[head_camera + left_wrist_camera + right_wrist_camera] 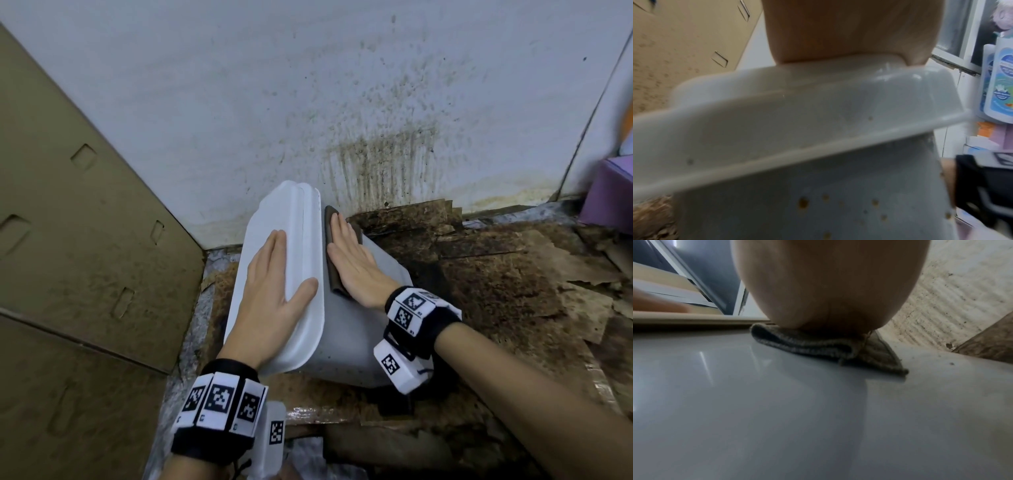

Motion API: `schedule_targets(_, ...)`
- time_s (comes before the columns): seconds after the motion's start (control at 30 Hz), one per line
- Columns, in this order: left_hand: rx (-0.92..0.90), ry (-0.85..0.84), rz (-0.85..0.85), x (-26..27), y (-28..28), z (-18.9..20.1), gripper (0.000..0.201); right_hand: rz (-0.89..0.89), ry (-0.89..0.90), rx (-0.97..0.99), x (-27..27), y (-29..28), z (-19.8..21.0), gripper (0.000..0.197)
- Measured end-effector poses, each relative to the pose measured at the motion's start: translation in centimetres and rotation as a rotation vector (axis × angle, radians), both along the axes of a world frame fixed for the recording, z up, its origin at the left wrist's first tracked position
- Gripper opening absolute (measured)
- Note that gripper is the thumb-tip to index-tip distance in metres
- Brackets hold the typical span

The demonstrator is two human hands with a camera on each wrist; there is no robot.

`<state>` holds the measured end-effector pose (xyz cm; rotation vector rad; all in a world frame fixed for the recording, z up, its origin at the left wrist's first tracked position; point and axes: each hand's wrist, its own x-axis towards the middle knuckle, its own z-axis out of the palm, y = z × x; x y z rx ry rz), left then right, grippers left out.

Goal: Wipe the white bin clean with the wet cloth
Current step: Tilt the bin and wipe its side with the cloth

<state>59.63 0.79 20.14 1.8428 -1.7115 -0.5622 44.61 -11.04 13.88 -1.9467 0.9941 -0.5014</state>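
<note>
Both of my hands were flat on the white bin (310, 281), which lay tipped on its side on the stained floor (496, 274), close against the spotted wall (308, 102). My left hand (274, 291) rested on the lid with straight fingers and the thumb spread over the lid's edge, steadying it and gripping nothing. My right hand (352, 260) pressed the wet cloth (330, 246) against the bin's side just under the lid's rim, fingers straight, so the folded brown cloth was pinned beneath the palm, not clutched.

I judged the job as partly done at most. Near the cloth, the panel looked glossy and smooth in the right wrist view, but a few dark specks sat towards its far edge. Much seemed left: the lower wall, the lid and whatever faced the floor.

Only the left wrist view showed the brown spots (803, 203) scattered over the bin's wall below the rim; from the head view these were faint dots at best. Only the right wrist view showed the cloth's doubled fold and ribbed weave.
</note>
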Motion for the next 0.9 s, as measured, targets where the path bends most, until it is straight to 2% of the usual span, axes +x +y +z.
schedule_targets(0.13,0.003,-0.006,-0.004,-0.2,0.0,0.1,0.085,-0.015,0.059,0.015,0.3,-2.4,1.0,0.057)
schedule_targets(0.23,-0.001,-0.005,-0.007,-0.2,-0.1,0.0,0.086,-0.027,0.066,0.011,0.5,-2.7,1.1,0.056)
schedule_targets(0.53,0.012,-0.008,0.003,0.6,0.1,-0.2,0.081,-0.042,-0.113,-0.065,0.6,3.4,-1.5,0.057)
schedule_targets(0.8,0.028,-0.009,0.007,0.4,0.0,-0.1,0.083,-0.051,-0.145,-0.116,0.3,0.2,-2.8,0.058)
schedule_targets(0.9,0.024,0.016,0.003,0.5,0.1,-0.2,0.082,-0.043,-0.106,-0.075,-0.2,-0.4,-3.5,0.058)
